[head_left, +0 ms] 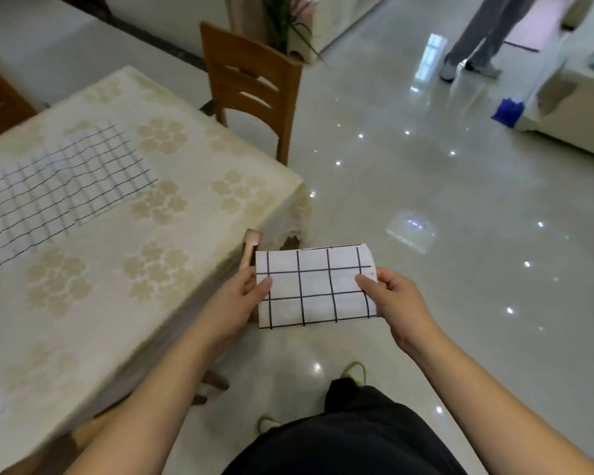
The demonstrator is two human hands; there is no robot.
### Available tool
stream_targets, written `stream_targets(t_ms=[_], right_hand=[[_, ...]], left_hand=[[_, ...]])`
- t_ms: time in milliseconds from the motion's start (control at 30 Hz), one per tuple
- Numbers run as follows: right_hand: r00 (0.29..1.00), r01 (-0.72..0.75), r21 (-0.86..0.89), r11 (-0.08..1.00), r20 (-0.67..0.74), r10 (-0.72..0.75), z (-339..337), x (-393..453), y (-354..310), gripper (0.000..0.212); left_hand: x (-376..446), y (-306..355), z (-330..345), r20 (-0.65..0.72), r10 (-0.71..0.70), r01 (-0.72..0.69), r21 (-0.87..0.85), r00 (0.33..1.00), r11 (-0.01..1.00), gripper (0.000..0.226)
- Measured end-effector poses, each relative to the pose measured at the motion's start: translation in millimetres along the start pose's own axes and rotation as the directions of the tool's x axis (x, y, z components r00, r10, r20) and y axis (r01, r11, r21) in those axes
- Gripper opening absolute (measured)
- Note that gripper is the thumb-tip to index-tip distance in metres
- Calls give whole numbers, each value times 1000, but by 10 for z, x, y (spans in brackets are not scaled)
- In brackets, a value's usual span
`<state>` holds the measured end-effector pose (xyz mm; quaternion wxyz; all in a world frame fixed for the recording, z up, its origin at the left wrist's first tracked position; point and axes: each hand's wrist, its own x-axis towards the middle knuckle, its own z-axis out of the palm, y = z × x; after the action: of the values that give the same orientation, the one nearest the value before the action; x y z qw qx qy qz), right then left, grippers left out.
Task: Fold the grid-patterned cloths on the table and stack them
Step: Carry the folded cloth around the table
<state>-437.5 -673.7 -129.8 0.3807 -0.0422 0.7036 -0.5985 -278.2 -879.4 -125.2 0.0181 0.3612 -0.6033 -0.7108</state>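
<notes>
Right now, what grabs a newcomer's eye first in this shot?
The folded grid cloth, held off the table's edge over the glossy floor, left hand and right hand pinching its short sides. Next, the unfolded grid cloths spread on the floral tablecloth at left. Far right, someone's legs stand on the floor.

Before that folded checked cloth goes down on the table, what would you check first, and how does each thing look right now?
1. Folded cloth gripped at both ends by left hand and right hand: ok.
2. Fold edges lined up: ok along the top, the rest cannot tell.
3. Cloth over the table: not ok, it hangs beyond the edge, above the floor.
4. Bare tabletop to set it on: ok, near the corner.
5. Unfolded cloth lying spread out, waiting: ok.
6. Stack already started: cannot tell.
</notes>
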Motion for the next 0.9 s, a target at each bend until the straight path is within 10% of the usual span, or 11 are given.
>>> stream_targets(t_ms=[133,433,900], right_hand=[[998,2,32,999,-55,0,-637,322,44,70],[995,17,56,998,-94,-12,-1420,814,-416,18],[991,-4,6,1000,-134,5,-1554,2229,-1144,35]], left_hand=[[429,216,532,46,-34,32,56,998,998,22],[1206,708,1343,2,-48,48,63,999,997,16],[2577,1332,1392,-58,-55,57,44,997,997,15]])
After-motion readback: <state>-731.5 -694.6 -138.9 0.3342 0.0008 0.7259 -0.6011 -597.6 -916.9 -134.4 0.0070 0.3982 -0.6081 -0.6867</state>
